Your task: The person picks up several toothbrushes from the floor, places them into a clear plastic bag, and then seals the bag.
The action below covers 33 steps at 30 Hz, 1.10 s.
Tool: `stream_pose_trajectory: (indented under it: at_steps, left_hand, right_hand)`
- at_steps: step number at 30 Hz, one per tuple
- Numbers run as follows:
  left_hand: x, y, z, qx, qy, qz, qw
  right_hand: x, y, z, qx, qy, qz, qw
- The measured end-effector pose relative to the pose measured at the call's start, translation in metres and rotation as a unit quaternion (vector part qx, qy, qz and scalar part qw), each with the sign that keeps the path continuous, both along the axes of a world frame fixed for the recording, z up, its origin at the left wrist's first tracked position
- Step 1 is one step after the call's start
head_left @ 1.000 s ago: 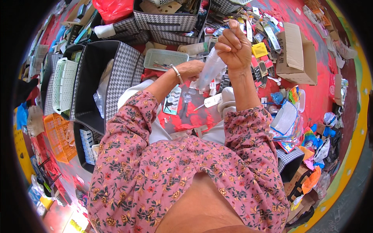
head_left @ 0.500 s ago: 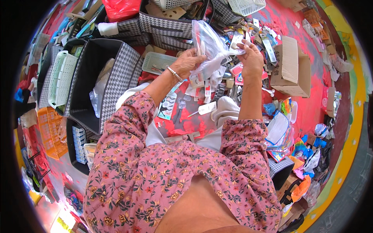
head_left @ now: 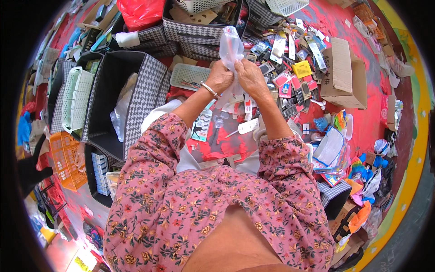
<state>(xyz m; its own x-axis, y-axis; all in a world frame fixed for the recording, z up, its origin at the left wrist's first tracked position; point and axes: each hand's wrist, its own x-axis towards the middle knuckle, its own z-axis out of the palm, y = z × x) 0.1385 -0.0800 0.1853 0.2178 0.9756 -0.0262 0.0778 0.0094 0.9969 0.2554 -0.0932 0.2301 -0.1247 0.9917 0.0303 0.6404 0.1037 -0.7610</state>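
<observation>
Clear plastic bag point(head_left: 230, 44), far centre.
I see the left hand point(head_left: 219, 77) and right hand point(head_left: 250, 78) close together, fingers gripping it, between the green basket point(head_left: 186, 72) at left and cardboard box point(head_left: 340, 68) at right.

Red floor point(head_left: 367, 124): brightly lit, its colour vivid.
Pale ground point(head_left: 61, 253): lower left, the brightest patch, bleaching to white at the frame's edge; light seems strongest on that side.
Clear plastic bag point(head_left: 231, 44): upper centre, glossy sheen, folds partly washed together.
Open black box point(head_left: 108, 99): left of centre, interior in deep shadow.
Floral shirt point(head_left: 217, 195): lower centre, crisp pattern, soft shading in the creases.
Yellow band point(head_left: 409, 190): right, bowed by the fisheye.
Dark shape point(head_left: 34, 171): left edge, near-black, blurred.
Corners: black, softening toward the rim.
</observation>
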Motion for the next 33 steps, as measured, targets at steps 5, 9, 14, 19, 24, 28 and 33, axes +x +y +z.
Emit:
stream_pose_trajectory:
  at_steps: [5,9,14,19,24,28,33]
  left_hand:
    - [0.012,0.0,0.013,0.15,0.103,0.012,0.983]
    - [0.009,0.008,-0.01,0.172,0.202,-0.065,0.962]
    - [-0.014,0.021,-0.015,0.229,0.304,-0.144,0.913]
    - [0.009,0.01,0.022,0.045,0.152,-0.237,0.959]
    - [0.022,0.002,0.043,0.388,0.326,-0.261,0.822]
    - [0.036,0.002,0.052,-0.228,-0.014,-0.253,0.94]
    - [0.018,0.005,0.037,-0.263,0.083,-0.278,0.92]
  right_hand:
    - [0.008,0.005,-0.001,-0.039,0.06,-0.03,0.997]
    - [0.019,0.002,0.013,-0.104,0.14,-0.044,0.984]
    - [0.011,0.016,-0.013,-0.122,0.215,-0.061,0.967]
    - [0.027,0.014,-0.006,-0.131,0.238,-0.201,0.941]
    - [0.056,0.017,0.006,-0.045,0.466,-0.329,0.82]
    - [0.189,-0.011,-0.007,0.066,0.505,-0.222,0.832]
    - [0.308,-0.148,-0.075,0.053,0.471,-0.498,0.726]
